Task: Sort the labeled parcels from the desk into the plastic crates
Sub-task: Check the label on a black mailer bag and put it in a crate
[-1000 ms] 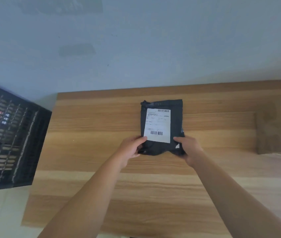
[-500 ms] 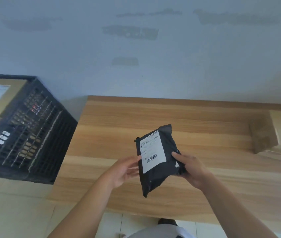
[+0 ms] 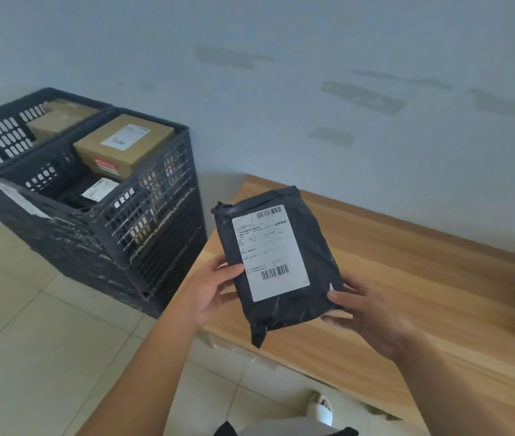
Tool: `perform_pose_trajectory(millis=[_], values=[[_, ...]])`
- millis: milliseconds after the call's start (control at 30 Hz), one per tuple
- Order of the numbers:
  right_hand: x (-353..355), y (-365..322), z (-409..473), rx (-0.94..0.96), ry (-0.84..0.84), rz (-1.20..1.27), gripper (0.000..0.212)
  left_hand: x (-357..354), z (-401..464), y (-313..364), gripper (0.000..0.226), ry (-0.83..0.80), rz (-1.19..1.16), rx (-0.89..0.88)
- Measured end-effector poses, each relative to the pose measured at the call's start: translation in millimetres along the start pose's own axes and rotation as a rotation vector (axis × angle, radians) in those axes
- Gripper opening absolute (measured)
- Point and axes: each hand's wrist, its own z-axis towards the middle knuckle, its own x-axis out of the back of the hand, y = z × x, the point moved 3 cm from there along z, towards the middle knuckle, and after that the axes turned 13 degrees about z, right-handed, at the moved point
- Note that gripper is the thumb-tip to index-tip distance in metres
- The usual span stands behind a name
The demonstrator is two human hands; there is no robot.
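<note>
2 hands, left hand (image 3: 207, 292) and right hand (image 3: 372, 313), grip black parcel (image 3: 316, 247).

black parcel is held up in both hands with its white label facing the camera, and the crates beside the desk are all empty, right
Not quite. The head view shows the crates are not empty: the near one holds a brown box. Both hands, left and right, do hold the black parcel, label facing the camera.

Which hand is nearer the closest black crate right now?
Left. The left hand grips the parcel on its side toward the near crate; the right hand holds the parcel's far side, over the desk.
</note>
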Motion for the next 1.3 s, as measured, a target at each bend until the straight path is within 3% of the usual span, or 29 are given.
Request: perform_pose_trajectory(millis=[100, 267, 433, 600, 700, 767, 900, 967, 1167, 1300], values=[[-25, 7, -8, -0.007, -0.023, -0.084, 0.041, 29, -28, 6, 0.055, 0.037, -0.024, -0.070], [-66, 11, -14, 0.111, -0.010, -0.124, 0.016, 61, -66, 18, 0.044, 0.104, -0.019, -0.176], [-88, 25, -9, 0.135, 0.020, -0.064, 0.012, 89, -102, 24, 0.041, 0.237, -0.016, -0.285], [-101, 50, 3, 0.055, 0.054, -0.011, 0.017, 105, -121, 10, 0.040, 0.329, -0.019, -0.257], [-106, 54, 8, 0.027, 0.093, 0.101, 0.009, 108, -126, 10, 0.040, 0.354, -0.064, -0.268], [-114, 58, 9, -0.032, 0.071, 0.132, 0.020, 108, -127, 13, 0.038, 0.384, -0.136, -0.287], [-151, 71, 0, -0.205, -0.142, 0.040, 0.040, 97, -124, 22, 0.037, 0.410, -0.214, -0.333], [-168, 71, -3, -0.217, -0.194, 0.033, 0.030, 87, -121, 28, 0.036, 0.417, -0.205, -0.359], [-173, 55, 11, -0.160, -0.138, 0.070, 0.004, 65, -112, 48, 0.038, 0.446, -0.179, -0.396], [-164, 43, 19, -0.157, -0.121, 0.096, 0.007, 53, -106, 61, 0.037, 0.470, -0.198, -0.426]])
